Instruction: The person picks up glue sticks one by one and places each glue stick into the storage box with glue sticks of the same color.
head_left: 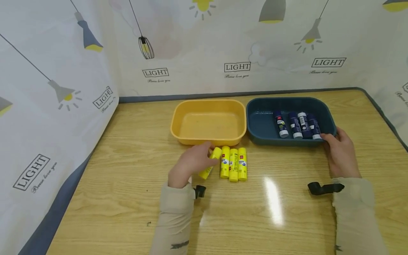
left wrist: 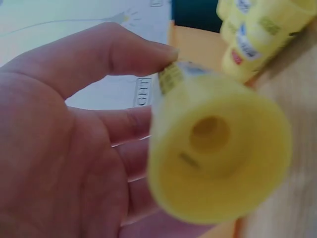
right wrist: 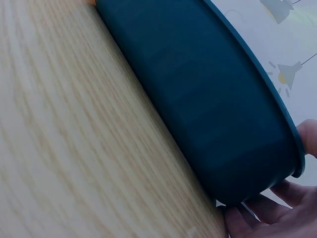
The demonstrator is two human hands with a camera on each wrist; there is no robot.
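My left hand (head_left: 192, 162) pinches a yellow glue stick (left wrist: 223, 158) between thumb and fingers, tilted, just in front of the yellow tray. Its hollow round end faces the left wrist camera. Right beside it, several more yellow glue sticks (head_left: 233, 164) lie side by side on the table. My right hand (head_left: 343, 153) holds the front right corner of a dark blue tray (head_left: 262, 129), thumb over the rim and fingers against the outer wall. Inside that tray lie several navy glue sticks (head_left: 295, 125) with white ends, grouped toward the right.
A yellow tray (head_left: 208, 127) stands against the left side of the blue one. Behind both, a white cloth (head_left: 197, 53) with printed lamps hangs along the back of the wooden table (head_left: 127, 177) and also rises on the left and right.
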